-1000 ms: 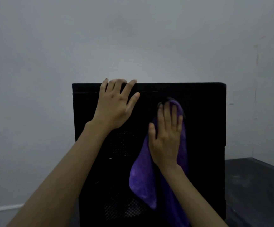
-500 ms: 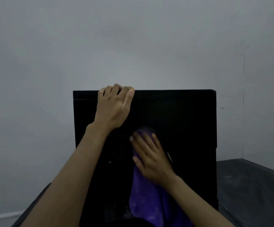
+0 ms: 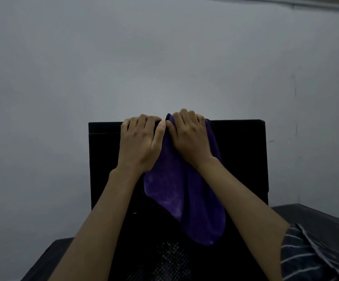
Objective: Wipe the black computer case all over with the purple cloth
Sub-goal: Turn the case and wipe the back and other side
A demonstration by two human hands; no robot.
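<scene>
The black computer case (image 3: 243,159) stands upright in front of me, its mesh side panel facing me. My left hand (image 3: 139,144) grips the top edge of the case, fingers curled over it. Right beside it, my right hand (image 3: 190,136) holds the purple cloth (image 3: 176,191) against the same top edge, fingers curled over the cloth and the rim. The rest of the cloth hangs down over the panel between my forearms. My fingertips are hidden behind the top edge.
The case sits on a dark table (image 3: 314,218) that shows at the lower right and lower left. A plain grey wall (image 3: 164,57) fills the background. A striped sleeve (image 3: 310,254) is at the lower right corner.
My right hand moved the cloth up from the middle of the panel to the top edge, next to my left hand. My left hand stayed on the top edge.
</scene>
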